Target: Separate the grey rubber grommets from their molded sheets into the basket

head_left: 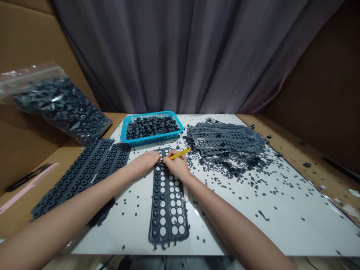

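A dark grey rubber sheet (165, 202) lies lengthwise before me on the white table. Round holes run down most of its rows, and ring-shaped pieces still sit along its left side. At its far end my right hand (177, 165) is closed round a slim yellow tool (180, 153), whose working tip is hidden by the fingers. My left hand (146, 163) is beside it, fingers bent and pressed together over the sheet's left edge. Whatever those fingers pinch is too small and covered to make out.
Behind the hands stands a blue basket (152, 141) of small dark rubber pieces. Holed sheets (227, 138) are piled at right among scattered bits. Sheets full of rings (75, 168) lie left, below a see-through bag (64, 105) of pieces. Cardboard walls (25, 33) flank the table.
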{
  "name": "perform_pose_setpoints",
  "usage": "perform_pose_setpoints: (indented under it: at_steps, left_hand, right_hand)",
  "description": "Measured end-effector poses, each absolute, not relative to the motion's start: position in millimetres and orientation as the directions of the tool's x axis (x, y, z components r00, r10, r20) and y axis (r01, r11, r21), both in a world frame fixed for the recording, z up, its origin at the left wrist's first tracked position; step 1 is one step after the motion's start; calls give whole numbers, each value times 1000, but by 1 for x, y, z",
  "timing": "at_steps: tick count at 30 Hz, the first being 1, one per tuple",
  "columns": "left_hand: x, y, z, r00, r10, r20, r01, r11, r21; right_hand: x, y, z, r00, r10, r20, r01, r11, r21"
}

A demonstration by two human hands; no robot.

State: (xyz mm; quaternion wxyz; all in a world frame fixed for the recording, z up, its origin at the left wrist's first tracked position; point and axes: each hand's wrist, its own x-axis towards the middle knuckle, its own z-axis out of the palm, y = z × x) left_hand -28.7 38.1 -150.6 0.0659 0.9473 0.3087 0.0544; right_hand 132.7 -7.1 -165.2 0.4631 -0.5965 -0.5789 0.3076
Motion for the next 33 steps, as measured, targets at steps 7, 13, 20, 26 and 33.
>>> perform_pose_setpoints:
  at_steps: [7,13,20,26,33]
  left_hand:
    - [-37,41,-152,752,645,133,578,-744,336]
    - [-36,36,-156,684,709,169,594,-676,436]
    - [-35,33,-152,597,777,202,615,-604,507]
    - [-35,30,-152,582,790,192,621,-584,523]
    - [-33,29,-142,702,697,148,583,-682,442]
  right_hand:
    - [132,-8,-163,140,978,152,415,82,-906]
    - [132,-7,-164,140,981,138,406,70,-911]
    - [133,-6,-163,150,980,134,394,65,-917]
    - [133,-8,-163,147,980,131,372,68,-926]
    - [138,-9,-164,158,982,99,304,47,-951]
